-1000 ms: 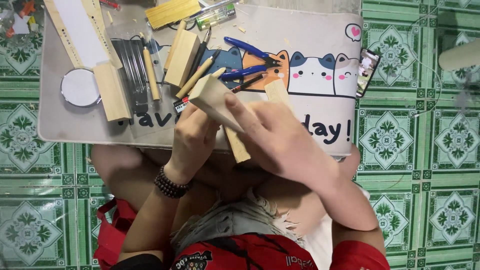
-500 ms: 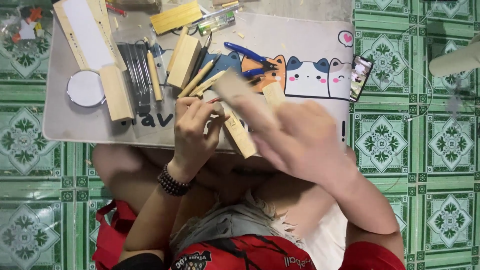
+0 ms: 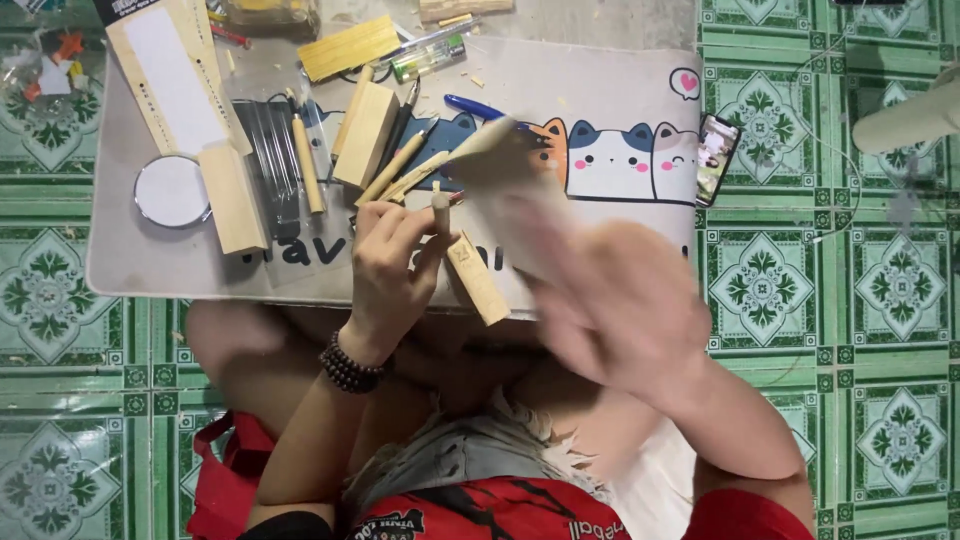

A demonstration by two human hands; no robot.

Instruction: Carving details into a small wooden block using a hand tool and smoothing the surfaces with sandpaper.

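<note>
Head cam: left hand [image 3: 392, 262] grips wood stick [image 3: 476, 276]; right hand [image 3: 610, 300] blurred, grip unclear.

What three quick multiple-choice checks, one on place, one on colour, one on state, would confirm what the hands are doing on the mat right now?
1. Where does the phone lie?
A. at the right edge of the mat
B. under the round mirror
C. in the person's lap

2. What colour are the floor tiles?
A. blue and grey
B. green and white
C. plain brown

3. What is the state of the left hand?
A. flat and empty on the mat
B. closed round a small wooden stick
C. out of view

Answers:
1 A, the phone rests beside the cartoon cats at the mat's right edge.
2 B, a green pattern on white shows all round the mat.
3 B, the fingers pinch the stick upright, while the right hand is blurred with a pale sheet at its fingertips.
</note>
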